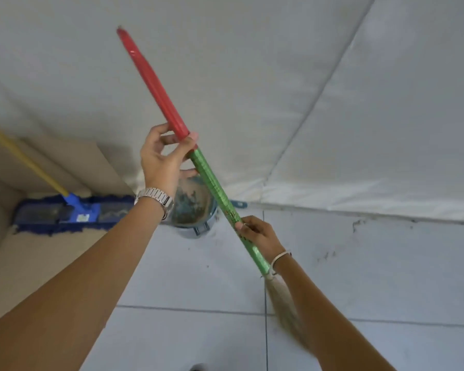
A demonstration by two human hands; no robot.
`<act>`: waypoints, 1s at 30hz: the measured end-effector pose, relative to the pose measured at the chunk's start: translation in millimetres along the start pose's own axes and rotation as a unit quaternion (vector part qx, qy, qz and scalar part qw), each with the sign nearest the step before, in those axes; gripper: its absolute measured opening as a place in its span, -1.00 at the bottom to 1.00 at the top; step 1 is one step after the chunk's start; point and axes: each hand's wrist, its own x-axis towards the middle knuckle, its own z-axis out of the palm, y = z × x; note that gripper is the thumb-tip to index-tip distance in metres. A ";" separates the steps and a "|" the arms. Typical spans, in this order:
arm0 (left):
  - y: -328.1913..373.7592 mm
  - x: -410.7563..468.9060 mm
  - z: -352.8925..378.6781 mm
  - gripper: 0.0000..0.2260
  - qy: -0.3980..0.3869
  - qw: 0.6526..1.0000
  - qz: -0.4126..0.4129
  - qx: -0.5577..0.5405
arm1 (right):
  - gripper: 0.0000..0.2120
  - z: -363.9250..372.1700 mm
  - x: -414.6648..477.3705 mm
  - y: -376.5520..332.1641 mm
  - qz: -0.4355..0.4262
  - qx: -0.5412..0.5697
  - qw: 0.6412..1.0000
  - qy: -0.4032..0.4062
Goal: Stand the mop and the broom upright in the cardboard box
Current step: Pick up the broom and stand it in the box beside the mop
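One of two tools is placed: the mop [73,210] already stands in the cardboard box [65,167], left of both hands. The broom [212,183] hangs tilted over the tiled floor [359,263], left hand [164,159] loosely pinching its red-green joint, right hand [257,234] closed lower down. Next, I judge, swing it leftward, bristles down, past the bucket [196,210] behind the grip.

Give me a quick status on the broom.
Left hand and right hand both gripping broom, tilted, outside box. Mop already in. Bucket below broom.
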 end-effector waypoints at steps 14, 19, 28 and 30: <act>401.1 -80.1 9.3 -0.71 -0.193 0.966 0.168 0.029 | -0.73 5.2 -172.0 -310.0 -0.152 0.096 0.984 0.001; 490.2 -118.9 -27.9 -0.71 -0.208 0.955 0.205 0.058 | -0.67 35.9 -211.7 -365.3 -0.190 0.096 0.977 -0.034; 560.6 -147.0 -125.8 -0.61 -0.181 0.954 0.234 0.048 | -0.72 126.3 -241.8 -429.4 -0.236 0.096 0.965 -0.060; 565.8 -145.4 -154.2 -0.61 -0.176 0.953 0.241 0.047 | -0.71 155.7 -242.1 -437.6 -0.237 0.091 0.966 -0.059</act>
